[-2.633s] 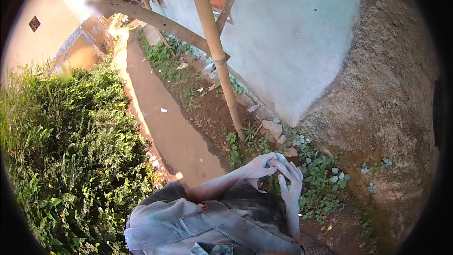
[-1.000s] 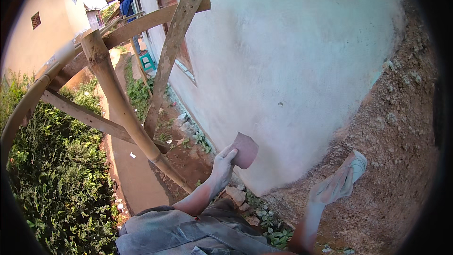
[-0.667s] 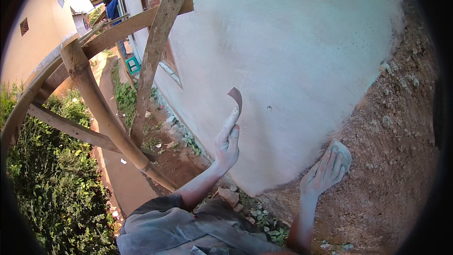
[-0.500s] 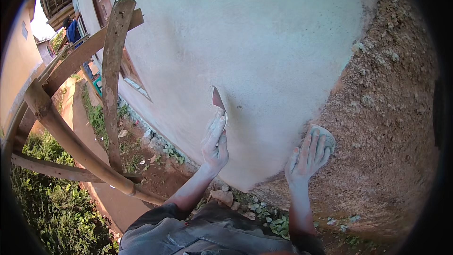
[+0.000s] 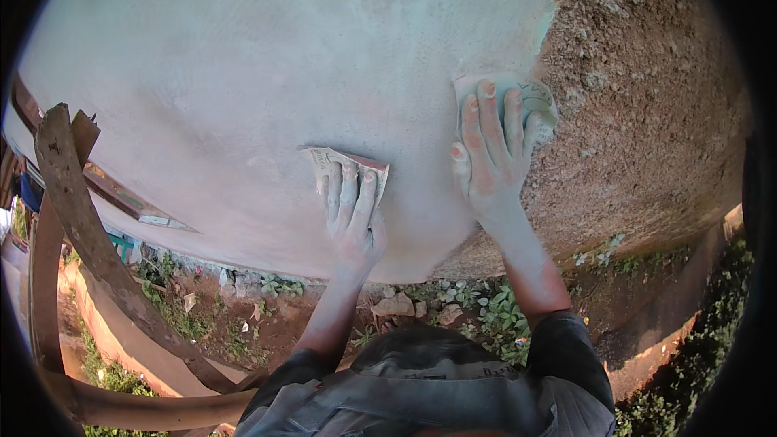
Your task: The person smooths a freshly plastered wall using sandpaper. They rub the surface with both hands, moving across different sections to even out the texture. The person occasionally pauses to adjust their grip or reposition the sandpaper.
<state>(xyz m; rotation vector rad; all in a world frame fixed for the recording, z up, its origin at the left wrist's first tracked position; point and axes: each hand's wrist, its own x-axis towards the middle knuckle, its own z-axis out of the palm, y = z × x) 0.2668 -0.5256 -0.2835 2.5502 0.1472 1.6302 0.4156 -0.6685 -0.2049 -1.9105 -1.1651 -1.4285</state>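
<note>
- Head view, clock directions from its centre: a person's two dusty bare hands reach up a pale blue-green wall [image 5: 243,73].
- The left hand [image 5: 354,214] is near the centre, towards 8 o'clock; its grip holds a bent sheet [image 5: 317,159] under the fingers, towards 10 o'clock, reddish-brown showing at one edge.
- The right hand [image 5: 495,166], between 2 and 3 o'clock, holds a pale sheet [image 5: 532,97] at 2 o'clock beneath spread fingers, by the rough brown section [image 5: 647,105].
- Wooden planks [image 5: 89,235] stand at 9 o'clock; leafy plants [image 5: 502,311] grow between 4 and 5.
</note>
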